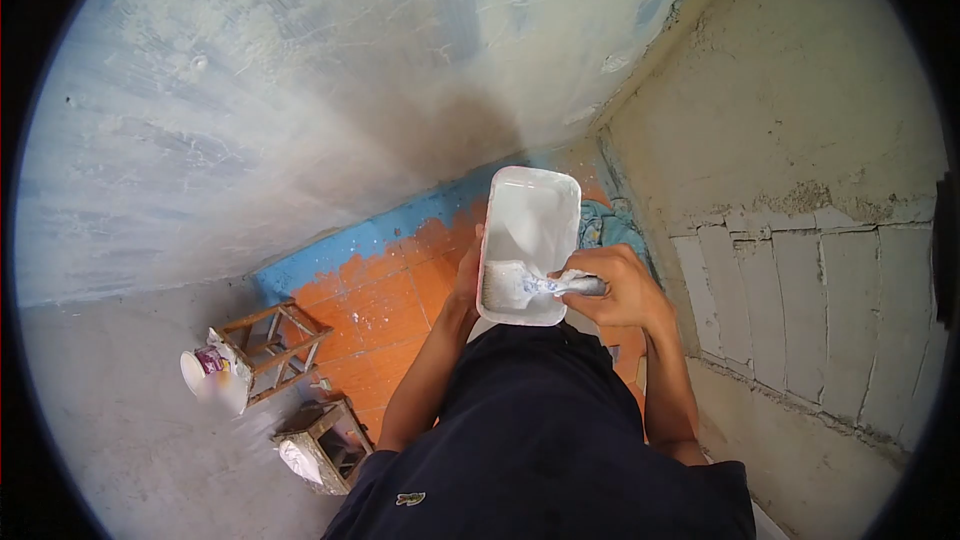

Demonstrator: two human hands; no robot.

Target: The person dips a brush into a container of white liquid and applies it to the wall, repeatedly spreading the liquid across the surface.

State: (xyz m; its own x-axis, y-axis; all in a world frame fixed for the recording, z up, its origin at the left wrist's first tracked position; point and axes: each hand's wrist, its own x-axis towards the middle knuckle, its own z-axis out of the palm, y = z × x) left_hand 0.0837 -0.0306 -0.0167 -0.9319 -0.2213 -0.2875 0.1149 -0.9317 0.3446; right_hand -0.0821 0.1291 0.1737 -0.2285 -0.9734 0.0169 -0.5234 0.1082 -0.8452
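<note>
In front of my body a white rectangular tub (pixel 540 202) with white paint inside is held up, tilted toward me. My left hand (pixel 468 270) grips its left side; most of those fingers are hidden behind the tub. A paintbrush (pixel 580 285) with a paint-smeared handle is in my right hand (pixel 622 285), fingers wrapped round the handle at the tub's right edge. Its wide bristles (pixel 505 285), coated white, rest inside the near end of the tub.
Ahead rises a wall (pixel 300 90) with patchy white paint; a rough grey wall (pixel 790 120) stands at right. Two wooden stools (pixel 275 340) (pixel 325 440) stand at left, one bearing a white bucket (pixel 200 370). Orange tiles (pixel 385 305) and a bluish cloth (pixel 612 228) lie below.
</note>
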